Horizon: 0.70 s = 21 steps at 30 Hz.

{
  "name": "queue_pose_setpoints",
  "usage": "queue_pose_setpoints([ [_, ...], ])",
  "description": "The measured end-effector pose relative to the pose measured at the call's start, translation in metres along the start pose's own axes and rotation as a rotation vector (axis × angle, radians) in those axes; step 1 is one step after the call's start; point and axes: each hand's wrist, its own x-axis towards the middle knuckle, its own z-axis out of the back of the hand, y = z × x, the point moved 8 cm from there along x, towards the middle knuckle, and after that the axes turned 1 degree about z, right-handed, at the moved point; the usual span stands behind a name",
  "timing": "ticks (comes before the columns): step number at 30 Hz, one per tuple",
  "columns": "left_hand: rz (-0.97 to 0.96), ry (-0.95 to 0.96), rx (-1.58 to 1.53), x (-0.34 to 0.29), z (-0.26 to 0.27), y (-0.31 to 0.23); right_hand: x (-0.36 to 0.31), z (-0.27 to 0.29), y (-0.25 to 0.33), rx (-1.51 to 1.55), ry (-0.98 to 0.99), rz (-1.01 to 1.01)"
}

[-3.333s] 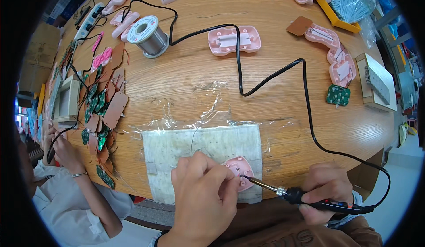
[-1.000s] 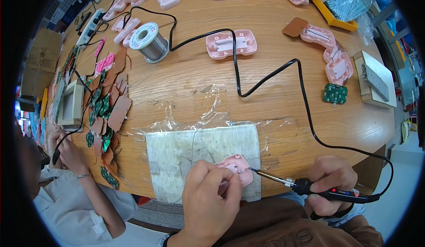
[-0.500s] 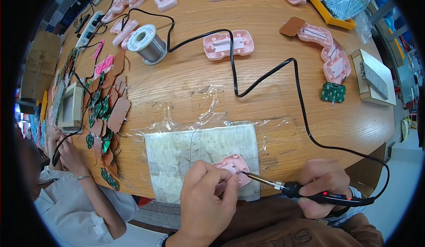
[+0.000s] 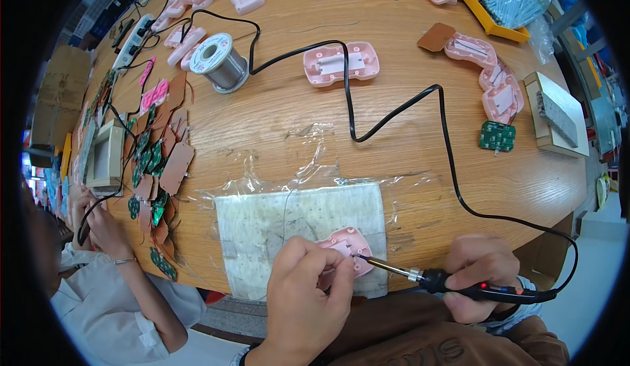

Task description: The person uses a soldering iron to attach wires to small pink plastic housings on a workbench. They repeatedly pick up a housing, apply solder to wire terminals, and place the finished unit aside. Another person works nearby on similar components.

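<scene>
My right hand [image 4: 482, 277] grips a black soldering iron [image 4: 469, 287] with a small red light. Its metal tip reaches left into a pink plastic shell [image 4: 357, 242], which lies on a pale cloth pad [image 4: 252, 228]. Over the shell's left part, my left hand [image 4: 308, 294] is closed in a pinch, its fingertips close to the iron's tip. A thin wire [image 4: 285, 218] rises from behind this hand; the pinched end is mostly hidden by the fingers. Fingers also cover part of the shell's inside.
A solder spool [image 4: 226, 70] stands beyond the pad, near another pink shell [image 4: 341, 64]. The iron's black cable [image 4: 397, 111] loops across the table. Brown and green circuit boards [image 4: 157, 162] pile up at left, beside a co-worker's arm [image 4: 151, 303]. A wooden block [image 4: 558, 113] sits at right.
The view has shifted very slightly. Both hands, the iron and the pink shell on the pad keep nearly the same places.
</scene>
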Motion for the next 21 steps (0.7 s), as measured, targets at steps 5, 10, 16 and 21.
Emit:
queue_pose_setpoints([
  [5,-0.024,0.003,0.034,0.0008,0.0014,-0.0021,-0.0004,0.0079,0.0003,0.018,-0.044,-0.002],
  [10,-0.03,0.0,0.032,0.0013,0.0003,-0.0013,-0.0011,0.0081,0.0002,0.005,-0.037,0.008],
  [16,-0.004,0.01,0.021,0.0012,0.0002,-0.0012,-0.0022,0.0086,0.0013,-0.005,-0.038,0.032],
  [21,0.058,-0.011,-0.013,0.0003,-0.0003,0.0004,-0.0045,0.0098,0.001,-0.006,-0.046,0.021],
])
